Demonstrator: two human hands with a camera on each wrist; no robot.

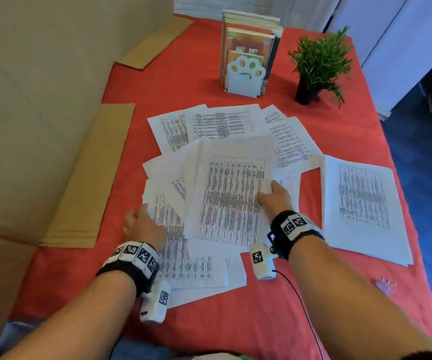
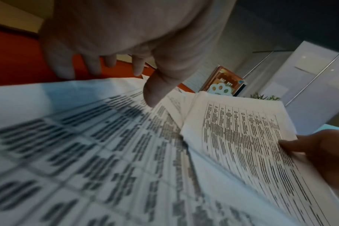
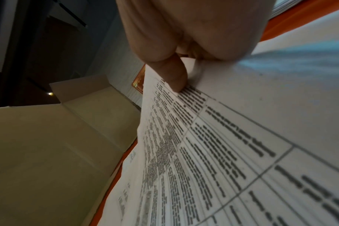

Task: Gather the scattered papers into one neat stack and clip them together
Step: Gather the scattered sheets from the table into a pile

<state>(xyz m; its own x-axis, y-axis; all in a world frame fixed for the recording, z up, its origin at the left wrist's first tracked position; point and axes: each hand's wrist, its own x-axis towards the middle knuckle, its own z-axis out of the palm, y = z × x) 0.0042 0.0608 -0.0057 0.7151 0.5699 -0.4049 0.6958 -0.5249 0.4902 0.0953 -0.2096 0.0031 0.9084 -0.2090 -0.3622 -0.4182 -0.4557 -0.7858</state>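
Near papers [image 1: 199, 271] are pressed by spread left hand [image 1: 144, 227] fingers, while printed sheets [image 1: 231, 201] are pinched by right hand [image 1: 277, 198] fingers.

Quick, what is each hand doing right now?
Left hand: open, thumb pressing on the scattered papers.
Right hand: closed, pinching the lifted sheets.

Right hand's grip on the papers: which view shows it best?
Right wrist view: up close, the right hand pinches the held papers under its thumb. The head view shows the grip small, fingers hidden; the left wrist view only dark fingers at the edge.
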